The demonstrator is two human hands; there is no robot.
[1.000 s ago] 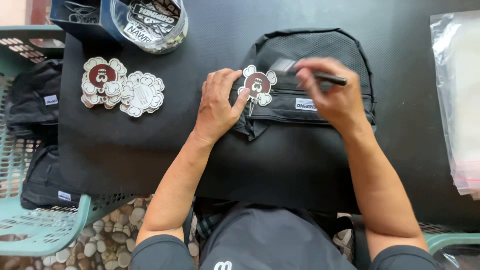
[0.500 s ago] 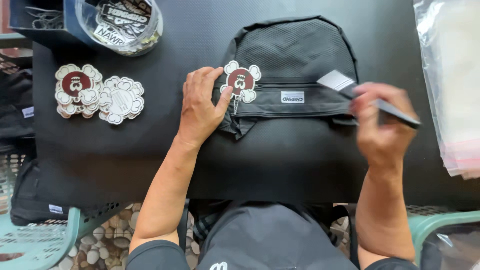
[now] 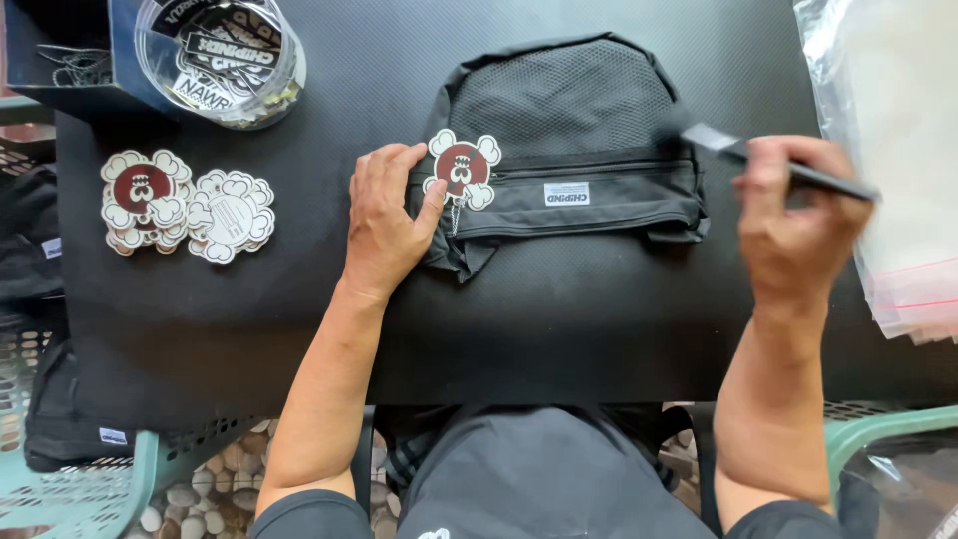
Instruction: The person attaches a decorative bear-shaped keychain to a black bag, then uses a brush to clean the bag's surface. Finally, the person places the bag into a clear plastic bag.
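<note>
A small black backpack [image 3: 569,130] lies flat on the black table [image 3: 299,299], its front pocket facing up. A cloud-shaped tag with a dark red centre [image 3: 461,168] hangs at the pocket's left end. My left hand [image 3: 387,220] rests palm down on the bag's left edge, fingertips beside that tag. My right hand [image 3: 793,215] hovers past the bag's right side, gripping a thin black tool with a flat grey tip [image 3: 733,150]; it is blurred.
A stack of matching cloud-shaped tags [image 3: 185,205] lies at the left. A clear round tub of stickers [image 3: 222,55] stands at the back left. Clear plastic bags [image 3: 888,150] are piled at the right edge. Teal chairs with dark bags [image 3: 60,439] stand left.
My right hand has swept from the bag's front pocket out to the right with the black tool. My left hand has stayed pressed on the bag's left side.
</note>
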